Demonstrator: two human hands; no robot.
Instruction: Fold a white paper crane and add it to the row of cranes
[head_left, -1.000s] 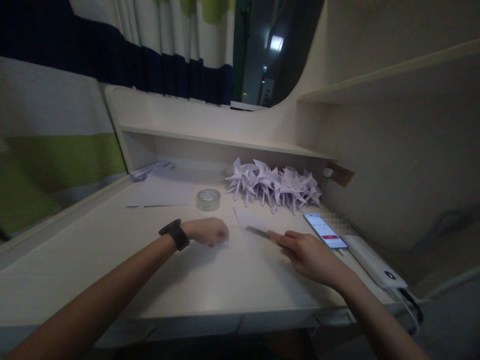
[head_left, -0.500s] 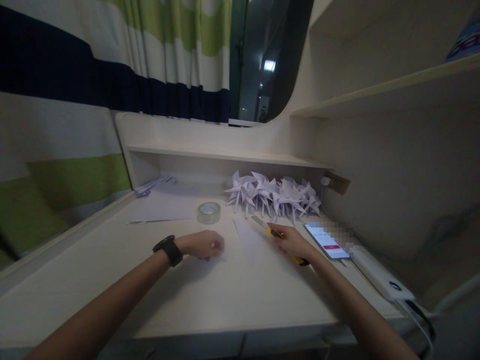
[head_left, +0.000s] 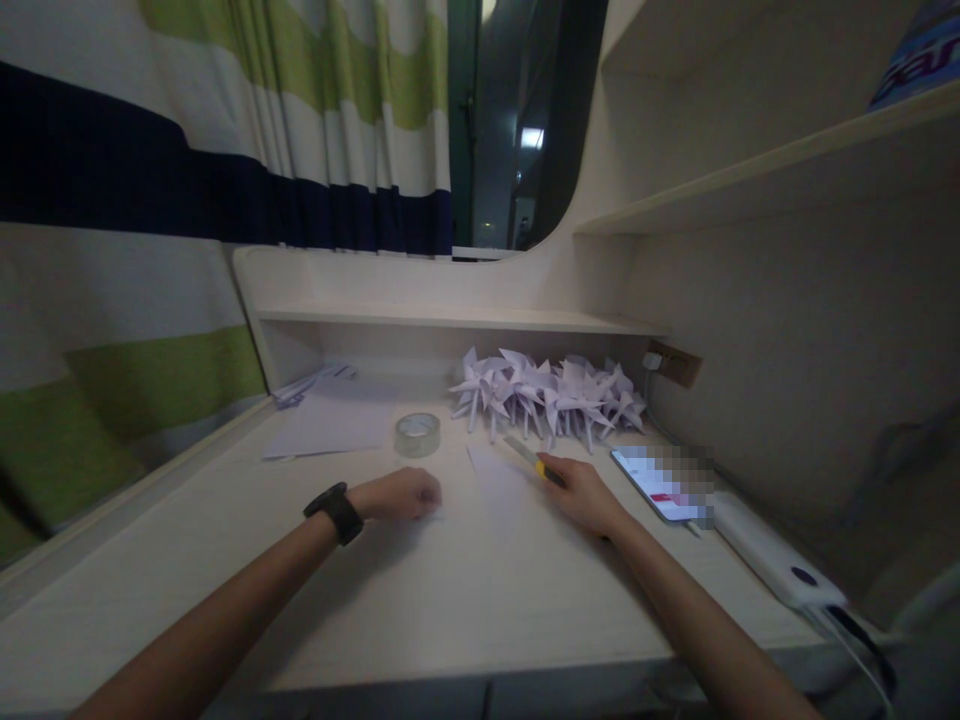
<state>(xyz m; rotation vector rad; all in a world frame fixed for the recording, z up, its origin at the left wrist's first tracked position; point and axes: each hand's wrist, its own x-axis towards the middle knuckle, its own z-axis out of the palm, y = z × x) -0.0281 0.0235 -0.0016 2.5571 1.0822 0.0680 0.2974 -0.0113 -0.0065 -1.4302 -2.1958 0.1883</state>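
My right hand (head_left: 583,493) is closed round a yellow utility knife (head_left: 527,455), whose blade points away toward the pile of folded white paper pinwheels (head_left: 547,392). The blade lies at the far edge of a white sheet of paper (head_left: 495,470) on the desk (head_left: 450,590). My left hand (head_left: 403,495), with a black watch (head_left: 335,512) on the wrist, rests as a loose fist on the desk to the left of the sheet, pressing on a paper edge.
A roll of clear tape (head_left: 417,434) stands behind my left hand. Loose sheets (head_left: 330,425) lie at the back left. A lit phone (head_left: 660,483) and a white power bank (head_left: 772,560) with cables lie at the right. A low shelf (head_left: 450,318) runs along the back.
My right hand moved the knife away from me along the sheet, toward the pinwheels. The left hand stayed put. The view tilted upward a little.
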